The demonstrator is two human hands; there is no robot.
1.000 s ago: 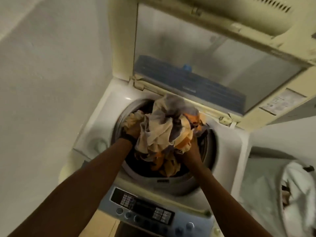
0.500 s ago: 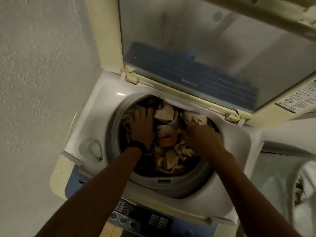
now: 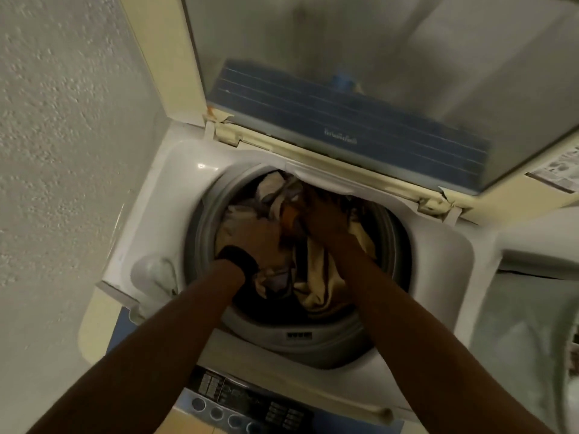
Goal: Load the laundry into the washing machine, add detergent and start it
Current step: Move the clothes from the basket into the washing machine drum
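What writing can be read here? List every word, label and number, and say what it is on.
Nothing here is legible.
On the lid, white lettering on its blue band: blurred, unreadable.
On the lid's right frame, a sticker: print too small.
On the control panel, button labels: blurred.
On the drum rim, a dark tag: unreadable.

My washing machine (image 3: pixel 175 189), a white top-loader, fills the middle of the frame, its glass lid (image 3: pixel 376 64) standing open at the top. Inside the grey-rimmed drum (image 3: pixel 313 343) my laundry (image 3: pixel 316 283) lies crumpled in a heap (cream, tan, some orange). The control panel (image 3: pixel 250 402) sits at the bottom edge.
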